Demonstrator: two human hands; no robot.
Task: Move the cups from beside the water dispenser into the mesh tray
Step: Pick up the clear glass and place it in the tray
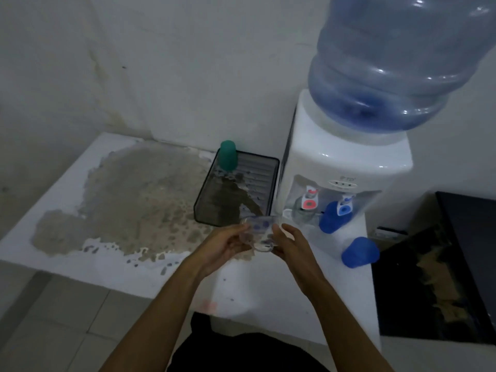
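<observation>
A clear glass cup (259,232) with blue dots is held between my left hand (228,244) and my right hand (291,244), just in front of the near edge of the black mesh tray (264,183). A green cup (227,154) stands upside down in the tray's far left corner. One blue cup (331,217) stands upside down under the dispenser's taps. Another blue cup (359,252) lies tilted on the white counter to its right front.
The white water dispenser (338,162) with a large blue bottle (402,63) stands right of the tray. The counter (67,210) left of the tray has a big patch of worn, peeled paint. A dark cabinet (461,264) is at the far right.
</observation>
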